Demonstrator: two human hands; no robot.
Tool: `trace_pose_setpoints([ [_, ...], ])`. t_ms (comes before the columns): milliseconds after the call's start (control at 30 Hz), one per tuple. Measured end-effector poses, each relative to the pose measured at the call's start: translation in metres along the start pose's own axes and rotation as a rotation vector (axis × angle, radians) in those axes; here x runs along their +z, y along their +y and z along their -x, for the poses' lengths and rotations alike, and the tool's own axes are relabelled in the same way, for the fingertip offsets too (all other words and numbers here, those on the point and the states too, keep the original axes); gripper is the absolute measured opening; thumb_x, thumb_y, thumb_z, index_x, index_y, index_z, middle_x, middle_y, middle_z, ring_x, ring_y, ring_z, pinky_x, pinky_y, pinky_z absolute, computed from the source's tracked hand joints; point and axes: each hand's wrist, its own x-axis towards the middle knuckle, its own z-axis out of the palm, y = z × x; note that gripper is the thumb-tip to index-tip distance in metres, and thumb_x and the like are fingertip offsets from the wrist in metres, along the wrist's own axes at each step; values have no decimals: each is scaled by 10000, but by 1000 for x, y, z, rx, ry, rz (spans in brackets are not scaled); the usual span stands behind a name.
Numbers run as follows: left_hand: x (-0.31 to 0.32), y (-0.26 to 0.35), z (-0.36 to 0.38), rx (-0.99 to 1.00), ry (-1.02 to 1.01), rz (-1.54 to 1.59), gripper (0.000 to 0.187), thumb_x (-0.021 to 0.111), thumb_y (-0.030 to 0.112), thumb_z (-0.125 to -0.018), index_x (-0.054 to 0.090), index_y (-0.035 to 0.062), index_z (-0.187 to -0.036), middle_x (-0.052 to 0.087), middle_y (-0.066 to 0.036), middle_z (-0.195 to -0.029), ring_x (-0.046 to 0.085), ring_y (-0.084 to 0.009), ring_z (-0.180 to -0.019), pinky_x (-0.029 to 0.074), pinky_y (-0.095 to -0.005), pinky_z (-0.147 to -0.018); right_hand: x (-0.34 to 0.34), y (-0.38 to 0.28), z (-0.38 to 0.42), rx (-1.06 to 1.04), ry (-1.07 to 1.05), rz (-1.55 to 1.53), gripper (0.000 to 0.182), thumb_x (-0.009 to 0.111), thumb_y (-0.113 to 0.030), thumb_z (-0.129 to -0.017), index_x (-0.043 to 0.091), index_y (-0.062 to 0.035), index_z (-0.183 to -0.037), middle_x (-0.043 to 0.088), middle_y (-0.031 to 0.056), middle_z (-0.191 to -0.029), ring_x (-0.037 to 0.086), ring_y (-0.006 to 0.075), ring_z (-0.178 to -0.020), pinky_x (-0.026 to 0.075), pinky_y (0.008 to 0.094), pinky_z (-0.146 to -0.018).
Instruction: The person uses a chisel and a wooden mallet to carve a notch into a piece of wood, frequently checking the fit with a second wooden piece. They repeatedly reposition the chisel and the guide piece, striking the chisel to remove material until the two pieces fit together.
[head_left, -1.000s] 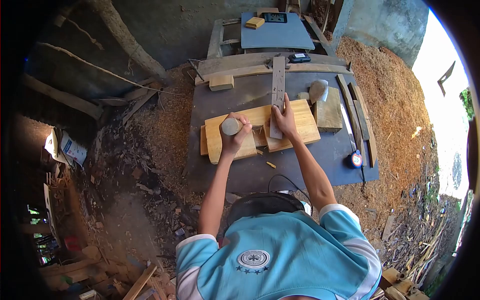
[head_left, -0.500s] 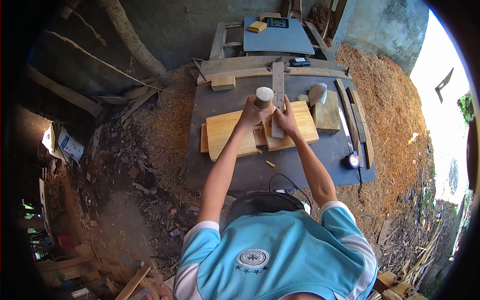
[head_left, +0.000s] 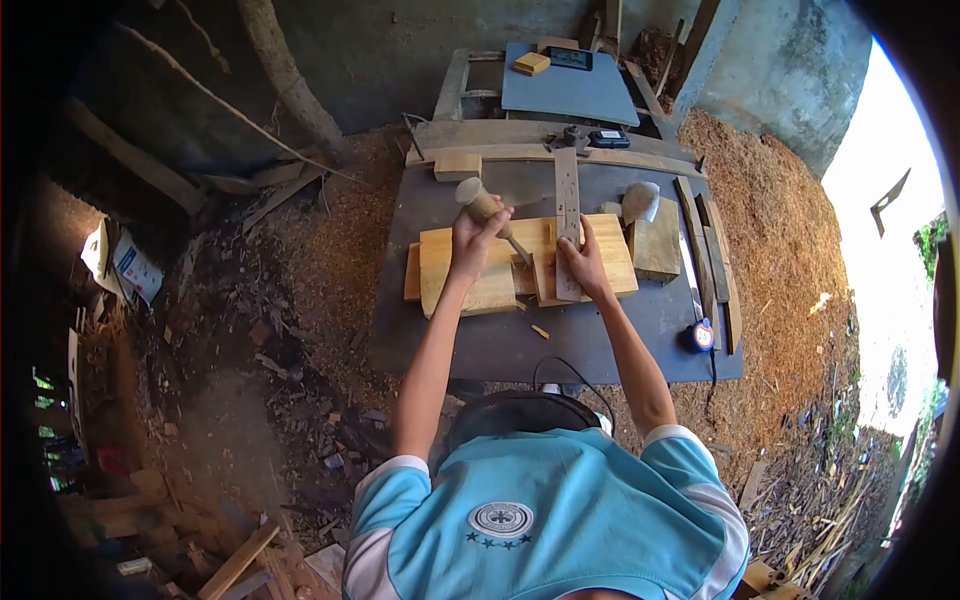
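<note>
A chisel with a thick wooden handle (head_left: 482, 203) is in my left hand (head_left: 475, 240), tilted, its blade pointing down to the right at the slot between two light wooden boards. My right hand (head_left: 584, 262) grips a narrow flat wooden strip (head_left: 567, 200) with small marks on it. That strip lies lengthwise across the right board (head_left: 612, 262). The left board (head_left: 455, 262) sits beside the slot, under my left hand. Small wood chips (head_left: 540, 331) lie on the dark table (head_left: 470, 345) in front of the boards.
Right of the boards stand a wooden block (head_left: 655, 245), a mallet-like piece (head_left: 640, 202), a tape measure (head_left: 699, 336) and long strips (head_left: 718, 250). A small block (head_left: 458, 167) and a black device (head_left: 609, 139) are at the back. Beyond is a grey panel (head_left: 570, 90) with a phone (head_left: 570, 58).
My left hand has moved left, away from the strip, and the chisel now leans with its blade showing. My right hand has shifted slightly down along the strip. The view has moved a little.
</note>
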Motion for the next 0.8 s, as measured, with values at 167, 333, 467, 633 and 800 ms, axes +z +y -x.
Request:
trace_pose_setpoints([
  [167, 12, 3, -2, -37, -71, 77, 165, 626, 42, -734, 488, 56, -824, 582, -78, -771, 608, -185, -789, 467, -311, -765, 3, -7, 6, -13, -2, -33, 622, 510, -90, -866, 142, -58, -1368, 576, 128, -816, 606, 182, -568, 511, 304, -502],
  [333, 31, 11, -6, -85, -134, -107, 190, 678, 88, -722, 492, 82, -758, 550, -20, -666, 561, -105, -617, 434, -246, -541, -2, -4, 3, 13, 36, -45, 639, 528, -97, -857, 146, -49, -1367, 573, 143, -878, 608, 180, -579, 517, 303, -502],
  [467, 54, 23, -13, -59, -351, -223, 203, 695, 203, -748, 553, 79, -826, 522, 39, -690, 494, -48, -651, 388, -218, -584, -6, 3, 1, 7, 30, -47, 644, 542, -119, -858, 157, -43, -1368, 572, 158, -930, 614, 176, -597, 521, 297, -507],
  [633, 67, 20, -20, -102, -451, -258, 209, 681, 236, -756, 566, 66, -795, 529, 38, -704, 481, -45, -662, 389, -219, -597, -8, 3, -3, 42, -1, -28, 634, 534, -125, -865, 158, -48, -1370, 587, 144, -877, 615, 174, -586, 519, 294, -506],
  [800, 62, 9, -21, -59, -451, -281, 173, 666, 190, -741, 565, 53, -771, 546, 32, -712, 499, -53, -679, 411, -228, -617, -6, -2, -2, 24, -16, -47, 636, 523, -116, -869, 146, -51, -1377, 591, 129, -830, 613, 175, -575, 516, 292, -505],
])
